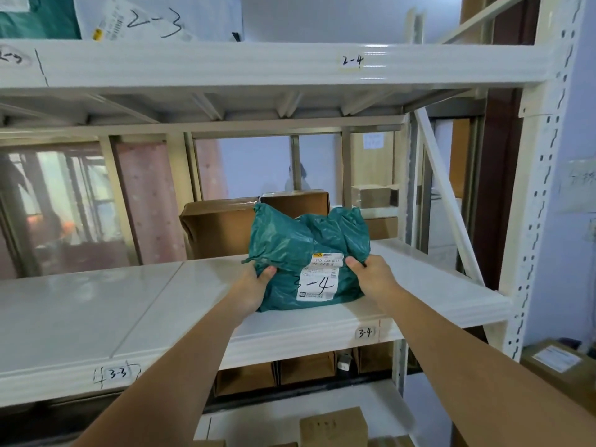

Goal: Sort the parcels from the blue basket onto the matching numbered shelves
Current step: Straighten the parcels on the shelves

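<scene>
A green plastic parcel (303,243) with a white label marked "3-4" rests on the white shelf (129,304), above the edge tag "3-4" (365,333). My left hand (254,285) grips its lower left side, thumb on the front. My right hand (374,277) holds its lower right side, thumb on the label's top corner. The blue basket is out of view.
Brown cardboard boxes (222,227) stand behind the parcel. The tag "3-3" (116,374) marks the shelf section to the left, and "2-4" (352,61) the shelf above. More boxes (332,425) sit on lower shelves. The rack's upright post (541,188) stands at right.
</scene>
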`<state>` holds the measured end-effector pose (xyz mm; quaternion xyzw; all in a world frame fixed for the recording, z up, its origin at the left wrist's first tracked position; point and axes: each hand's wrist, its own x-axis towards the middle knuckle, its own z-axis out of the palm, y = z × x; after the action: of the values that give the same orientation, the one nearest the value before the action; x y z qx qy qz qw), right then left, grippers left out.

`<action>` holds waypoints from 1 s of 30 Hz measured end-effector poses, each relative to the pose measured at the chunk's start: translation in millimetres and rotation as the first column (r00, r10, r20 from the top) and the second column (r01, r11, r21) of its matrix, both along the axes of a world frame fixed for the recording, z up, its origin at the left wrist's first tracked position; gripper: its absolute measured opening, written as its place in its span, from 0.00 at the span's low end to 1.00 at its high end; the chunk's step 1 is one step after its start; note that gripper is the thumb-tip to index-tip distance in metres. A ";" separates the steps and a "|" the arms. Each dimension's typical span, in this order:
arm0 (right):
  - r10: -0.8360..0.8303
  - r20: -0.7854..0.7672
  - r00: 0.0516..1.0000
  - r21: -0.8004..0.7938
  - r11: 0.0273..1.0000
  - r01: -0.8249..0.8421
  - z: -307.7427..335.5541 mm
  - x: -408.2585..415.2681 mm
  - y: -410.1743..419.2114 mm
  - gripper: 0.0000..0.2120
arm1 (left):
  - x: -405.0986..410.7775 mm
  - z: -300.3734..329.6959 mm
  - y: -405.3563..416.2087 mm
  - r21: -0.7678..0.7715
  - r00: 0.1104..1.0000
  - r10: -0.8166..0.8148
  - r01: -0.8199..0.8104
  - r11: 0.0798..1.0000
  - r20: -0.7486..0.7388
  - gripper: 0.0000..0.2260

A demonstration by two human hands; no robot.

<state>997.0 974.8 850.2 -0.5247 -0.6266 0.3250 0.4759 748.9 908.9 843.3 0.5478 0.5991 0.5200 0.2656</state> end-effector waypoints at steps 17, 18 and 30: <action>0.040 -0.067 0.997 -0.095 0.994 -0.046 -9.2 -13.5 33.0 0.14 | -6.8 -3.7 22.0 0.017 0.992 0.002 -0.004 1.000 0.126 0.08; 0.051 -0.081 0.995 -0.106 0.993 -0.060 -10.5 -12.7 33.1 0.14 | -6.3 -3.8 20.8 0.020 0.991 0.000 -0.003 1.000 0.131 0.08; 0.087 -0.217 0.972 -0.122 0.986 -0.115 -2.8 -11.0 23.2 0.07 | -12.9 -3.0 13.5 0.061 0.912 -0.042 0.019 0.998 0.408 0.22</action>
<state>986.0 998.0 847.4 -0.4854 -0.5754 0.4439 0.4862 735.9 922.5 840.3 0.4435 0.5070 0.6353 0.3777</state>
